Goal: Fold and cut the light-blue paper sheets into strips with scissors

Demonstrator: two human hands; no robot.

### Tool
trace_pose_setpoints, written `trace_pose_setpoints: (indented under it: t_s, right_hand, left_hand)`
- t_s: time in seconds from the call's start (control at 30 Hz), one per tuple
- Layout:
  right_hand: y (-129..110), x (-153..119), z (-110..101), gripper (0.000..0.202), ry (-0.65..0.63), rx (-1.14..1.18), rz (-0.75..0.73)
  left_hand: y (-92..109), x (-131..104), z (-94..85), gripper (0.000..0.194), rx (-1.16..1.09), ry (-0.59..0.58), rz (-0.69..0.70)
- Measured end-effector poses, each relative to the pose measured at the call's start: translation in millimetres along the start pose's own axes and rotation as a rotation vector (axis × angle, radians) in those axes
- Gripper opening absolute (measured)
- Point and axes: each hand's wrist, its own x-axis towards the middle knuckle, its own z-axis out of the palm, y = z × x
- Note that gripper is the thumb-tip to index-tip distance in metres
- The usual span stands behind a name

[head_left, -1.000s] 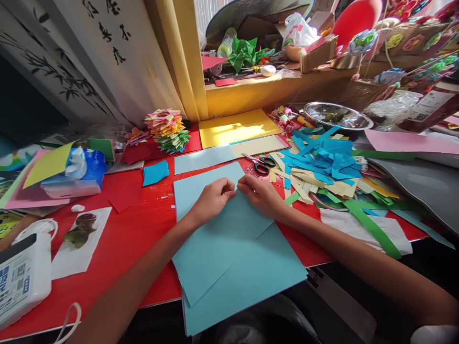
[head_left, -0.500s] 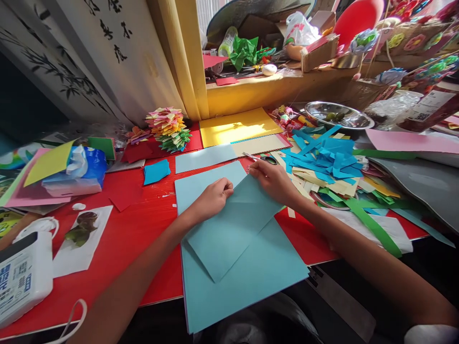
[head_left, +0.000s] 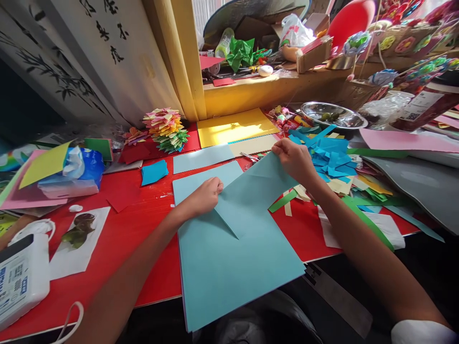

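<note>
A light blue sheet of paper [head_left: 260, 184] is stretched between my two hands, tilted, with its lower part bent over the pile beneath. My left hand [head_left: 203, 197] is closed, pinching the sheet's left end above the pile. Farther right and higher, my right hand [head_left: 297, 160] pinches the upper right corner between thumb and fingers. Under both lies a stack of light blue paper [head_left: 240, 282] that juts over the table's front edge. Scissors [head_left: 251, 156] lie just behind the held sheet, partly hidden by it.
Blue paper strips [head_left: 332, 160] and other cut strips are heaped right on the red table [head_left: 143, 267]. A metal bowl [head_left: 333, 116] stands behind them. A folded-paper stack [head_left: 165, 129], small blue pieces [head_left: 154, 172], a tissue pack [head_left: 81, 167] and a white device [head_left: 23, 277] are to the left.
My right hand has moved right and up with the sheet's corner. The left hand has shifted slightly left and down. The sheet has risen and swung right, uncovering more of the stack.
</note>
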Motion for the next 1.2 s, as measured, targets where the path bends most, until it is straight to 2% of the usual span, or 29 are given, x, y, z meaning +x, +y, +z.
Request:
trace_pose_setpoints:
  t_s: [0.23,0.4,0.47,0.53,0.63,0.7,0.8,0.9,0.97,1.2]
  right_hand:
    - [10.6,0.8,3.3,0.018,0.014,-0.185,0.031]
    - [31.7,7.3,-14.5,0.017,0.099,-0.15,0.049]
    - [29.7,8.3,-19.3,0.015,0.081,-0.062,0.018]
    - [17.7,5.1,-17.0,0.014,0.067,0.035,-0.021]
    - [-12.2,-9.2,-2.3,0.012,0.034,0.184,-0.052]
    - [-32.9,-23.0,9.6,0.013,-0.068,0.248,-0.045]
    - [-56.7,-42.9,22.8,0.014,-0.229,0.301,-0.063]
    - [-69.2,-55.0,27.2,0.016,-0.351,0.334,-0.127]
    - [-72.4,-58.1,26.3,0.016,-0.36,0.355,-0.152]
    - [-71.2,-57.6,21.9,0.014,-0.264,0.319,-0.201]
  left_hand:
    - [-4.1,-2.2,-6.4,0.015,0.003,-0.021,-0.008]
    - [-11.2,-6.8,-27.9,0.021,-0.178,-0.221,-0.014]
    - [-12.6,-5.5,-31.8,0.024,-0.259,-0.159,0.031]
    - [-12.3,-2.5,-29.4,0.022,-0.279,0.004,0.061]
    - [-7.9,1.7,-17.3,0.017,-0.225,0.206,0.092]
    - [-2.5,2.1,-7.7,0.019,-0.169,0.262,0.156]
    - [7.0,-0.9,3.5,0.019,-0.079,0.291,0.271]
    - [14.2,-4.9,9.3,0.015,-0.041,0.31,0.29]
    - [16.5,-6.2,11.1,0.012,-0.069,0.317,0.269]
    - [19.0,-5.3,15.3,0.01,-0.214,0.283,0.175]
